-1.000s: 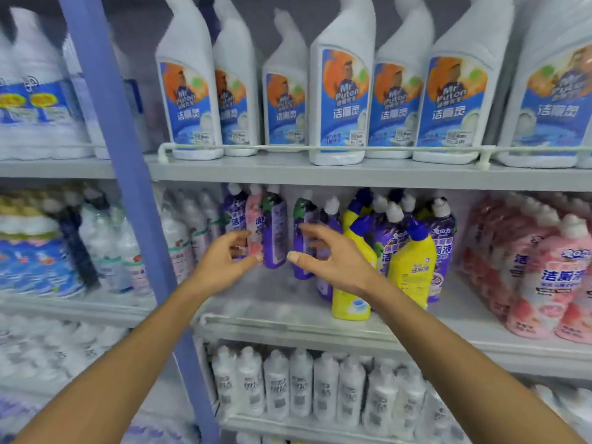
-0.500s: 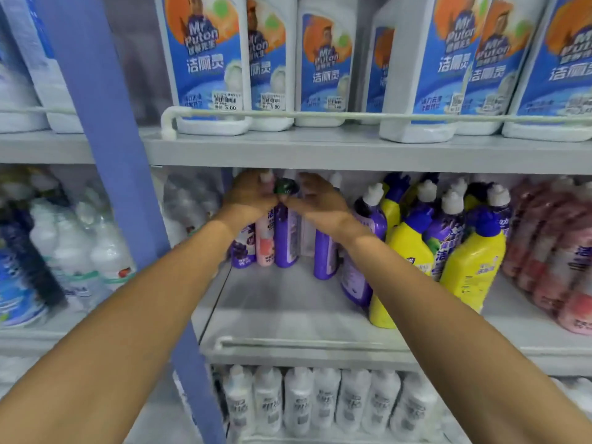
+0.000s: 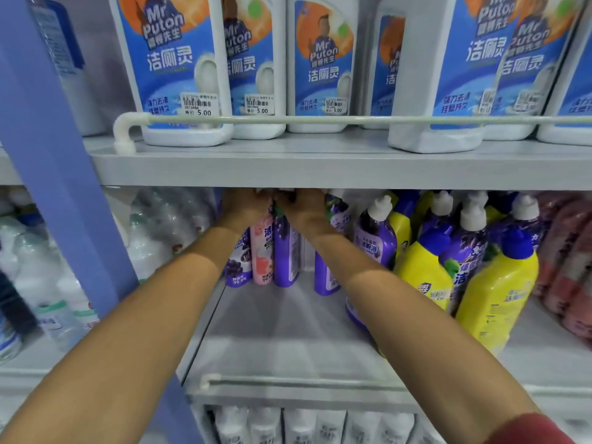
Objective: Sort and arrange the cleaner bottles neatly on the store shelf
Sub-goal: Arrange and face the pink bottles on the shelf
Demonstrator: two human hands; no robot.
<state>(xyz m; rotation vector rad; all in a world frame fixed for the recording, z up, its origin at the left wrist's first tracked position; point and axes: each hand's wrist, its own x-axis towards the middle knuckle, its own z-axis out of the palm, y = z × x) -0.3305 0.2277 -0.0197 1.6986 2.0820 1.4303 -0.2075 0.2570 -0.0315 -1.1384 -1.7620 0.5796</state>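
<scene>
Both hands are lying closer under the upper shelf [image 3: 320, 166] than half a second earlier, their fingertips now slipping out of sight behind its front edge. The left hand [image 3: 246, 208] and right hand [image 3: 304, 211] are meeting over the top of an upright purple bottle [image 3: 285, 254], which is standing at the back left of the middle shelf [image 3: 288, 331]. Whether either hand is clasping the cap cannot be told. A pink bottle [image 3: 262, 254] is touching the purple bottle on its left, with a grape-labelled bottle [image 3: 238, 267] just beyond. Yellow bottles [image 3: 499, 299] are crowding the shelf's right side. White bottles [image 3: 179, 59] are lining the upper shelf behind a rail [image 3: 320, 119].
</scene>
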